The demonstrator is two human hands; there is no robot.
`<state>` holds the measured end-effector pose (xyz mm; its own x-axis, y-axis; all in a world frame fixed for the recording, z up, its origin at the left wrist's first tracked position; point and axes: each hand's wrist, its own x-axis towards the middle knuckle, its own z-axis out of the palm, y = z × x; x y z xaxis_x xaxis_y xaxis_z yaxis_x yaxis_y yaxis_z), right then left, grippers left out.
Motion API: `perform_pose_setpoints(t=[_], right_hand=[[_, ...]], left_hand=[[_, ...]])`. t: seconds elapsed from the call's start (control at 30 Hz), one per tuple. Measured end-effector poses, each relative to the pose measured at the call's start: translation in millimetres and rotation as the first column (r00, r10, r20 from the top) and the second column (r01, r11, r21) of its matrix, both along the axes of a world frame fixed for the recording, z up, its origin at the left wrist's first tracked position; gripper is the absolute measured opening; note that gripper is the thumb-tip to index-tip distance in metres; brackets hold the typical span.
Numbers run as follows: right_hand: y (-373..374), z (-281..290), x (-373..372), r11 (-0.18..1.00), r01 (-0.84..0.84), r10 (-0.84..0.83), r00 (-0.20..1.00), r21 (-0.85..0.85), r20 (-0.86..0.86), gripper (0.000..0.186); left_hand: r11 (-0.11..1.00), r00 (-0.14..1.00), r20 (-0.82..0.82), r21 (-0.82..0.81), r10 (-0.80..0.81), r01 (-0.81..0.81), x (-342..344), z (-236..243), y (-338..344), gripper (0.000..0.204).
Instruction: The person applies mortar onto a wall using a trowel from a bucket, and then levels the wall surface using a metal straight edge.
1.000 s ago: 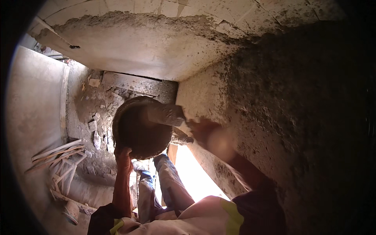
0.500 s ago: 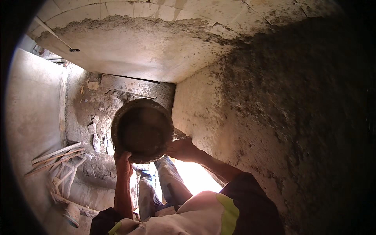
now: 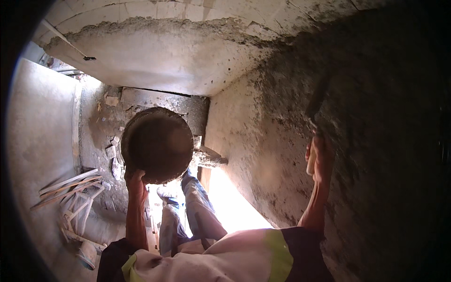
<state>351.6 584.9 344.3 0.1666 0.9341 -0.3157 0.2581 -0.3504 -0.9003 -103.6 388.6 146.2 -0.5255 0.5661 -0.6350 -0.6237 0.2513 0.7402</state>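
Trowel (image 3: 316,104) and bucket (image 3: 180,168) are held well apart. The trowel is held before the rough plaster wall (image 3: 286,188) on the right, its pale handle wrapped by the closed fingers of the right hand (image 3: 321,152). Its blade is dark, narrow and blurred by shade; whether the wall is touched cannot be told. Its long axis is set nearly upright in the view, leaned slightly right, the blade pointed toward the top. The round bucket is pinched at its near rim by the left hand (image 3: 135,182), over the rubble-strewn floor (image 3: 96,127). Its mouth is turned up toward the camera, its rim crusted, its inside darkened by shadow.
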Motion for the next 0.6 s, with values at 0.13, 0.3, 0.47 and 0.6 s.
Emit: perform_pose_setpoints(t=[0.13, 0.3, 0.47, 0.6], right_hand=[[-28.6, 6.8, -66.5, 0.681, -0.718, 0.408, 0.536, 0.145, 0.739, 0.022], [-45.8, -97.9, -171.7, 0.505, -0.813, 0.442, -0.046, -0.291, 0.896, 0.013], [-72.1, -200.0, -154.2, 0.252, -0.968, 0.723, 0.198, 0.014, 0.661, 0.025], [-92.8, -168.7, -169.7, 0.144, -0.906, 0.835, -0.104, -0.398, 0.54, 0.022]], left_hand=[[0.997, 0.994, 0.075, 0.014, -0.076, 0.075, 9.9, -11.3, 0.3, 0.038], [0.984, 0.984, -0.033, 0.018, -0.176, 0.177, 36.0, 14.7, -4.3, 0.049], [0.982, 0.982, -0.02, -0.002, -0.187, 0.187, 60.2, 46.4, 7.0, 0.039], [0.989, 0.987, 0.061, 0.012, -0.146, 0.146, 52.4, 54.5, -7.9, 0.04]])
